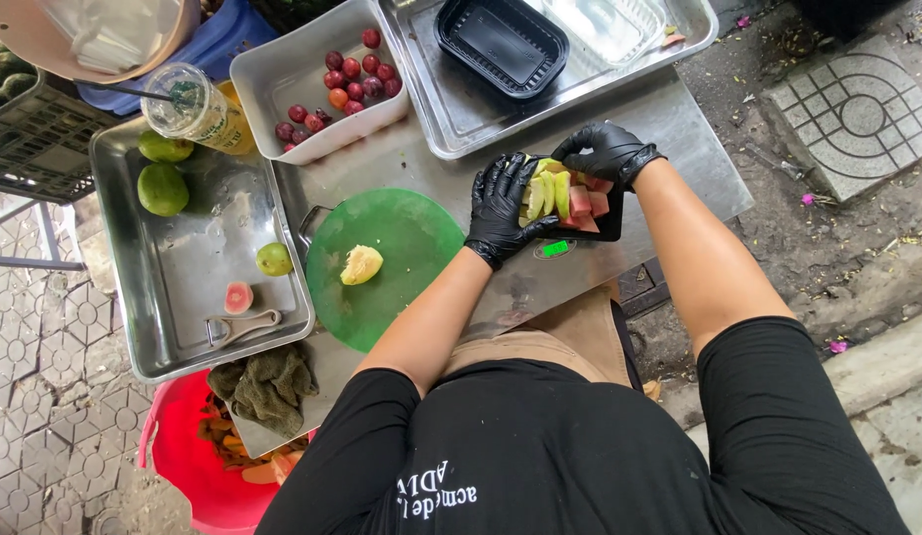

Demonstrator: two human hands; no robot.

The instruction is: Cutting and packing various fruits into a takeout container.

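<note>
Both my hands wear black gloves. My left hand (499, 206) cups a row of pale green fruit slices (543, 191) from the left side. They stand in a small black tray (612, 228) beside pink fruit chunks (584, 203). My right hand (608, 151) curls over the far edge of that tray. The tray rests on a flat scale with a lit green display (555, 249). To the left lies a round green cutting board (407, 233) with a peeled yellowish fruit piece (361, 265) on it.
A steel tray (179, 287) at left holds green guavas (163, 188), a pink guava half (238, 296) and a peeler (241, 325). Behind are a white tray of red plums (347, 77), an empty black container (501, 42), a plastic cup (192, 107). A red bucket (184, 466) and green cloth (268, 381) sit near me.
</note>
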